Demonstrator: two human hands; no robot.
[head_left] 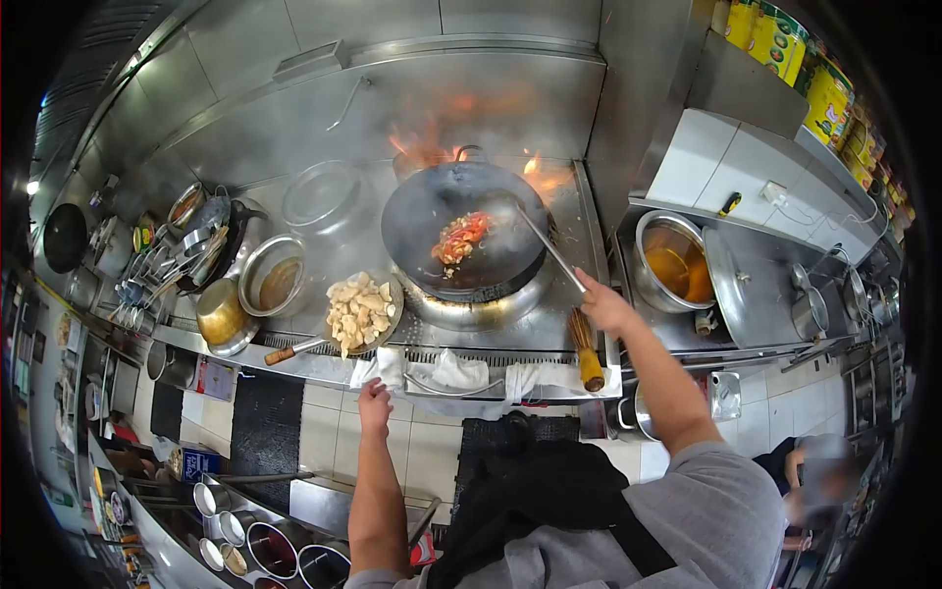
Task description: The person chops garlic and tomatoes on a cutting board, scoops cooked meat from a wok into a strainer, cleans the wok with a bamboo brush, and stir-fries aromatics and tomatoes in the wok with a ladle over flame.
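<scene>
My right hand [605, 305] grips the handle of a long metal ladle [551, 247], whose bowl rests inside a large black wok [412, 221]. Chopped red and pale pieces of food [461, 239] lie in the wok, which sits on the burner. Below the counter's front edge, my left hand [374, 404] is closed, close to a folded white cloth [383, 367]; what its fingers hold, if anything, is hidden. Just beyond that cloth, pale cooked chunks [359, 310] are heaped in a strainer with a wooden handle [280, 355].
Flames [424, 147] rise behind the wok. A bamboo brush [586, 358] lies right of the burner. A pot of orange-brown liquid [670, 270] stands farther right. Metal bowls [270, 280] and utensils crowd the left. Another person [810, 471] is at lower right.
</scene>
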